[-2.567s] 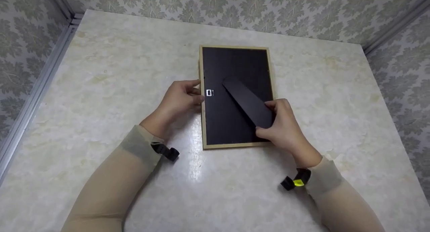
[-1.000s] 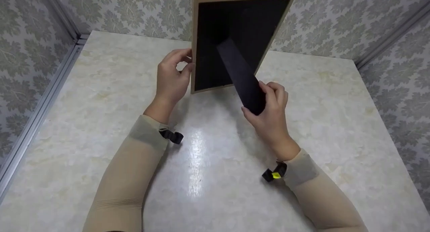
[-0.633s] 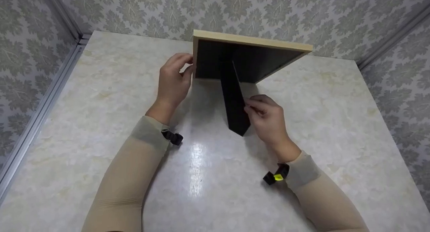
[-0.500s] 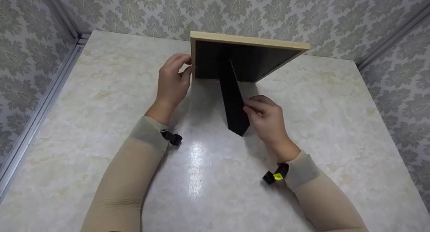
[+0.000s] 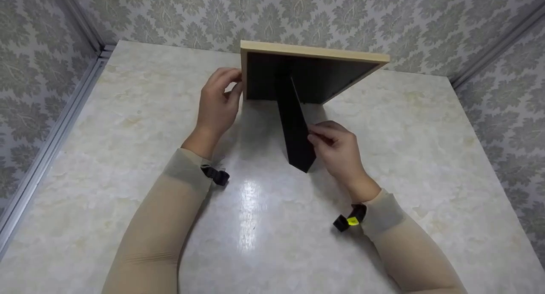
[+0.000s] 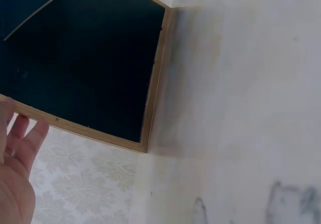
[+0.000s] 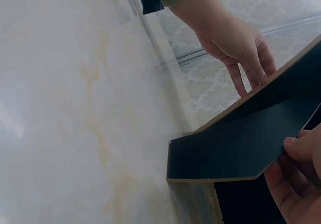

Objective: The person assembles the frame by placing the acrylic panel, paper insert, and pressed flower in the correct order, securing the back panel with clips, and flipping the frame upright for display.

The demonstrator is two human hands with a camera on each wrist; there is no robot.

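Observation:
A picture frame (image 5: pixel 315 50) with a light wooden border and a black back stands upright near the rear of the table, its back facing me. From the back, a black easel stand (image 5: pixel 294 128) slants out toward me, its pointed end low at the tabletop. My left hand (image 5: pixel 219 100) holds the frame's left side edge between thumb and fingers; the left wrist view shows fingertips (image 6: pixel 37 131) on the wooden border. My right hand (image 5: pixel 340 151) pinches the right edge of the stand with thumb and forefinger, also seen in the right wrist view. The front of the picture frame is hidden.
The pale marbled table (image 5: pixel 127 115) extends around the frame on all sides. Behind it rises a wall (image 5: pixel 272 13) with a leaf pattern. A metal rail (image 5: pixel 47 149) runs along the left edge. Black straps with small devices sit on both wrists.
The picture frame lay face down; both hands have raised it upright toward the back of the table, with its stand swung out. Over the last half second almost nothing has moved.

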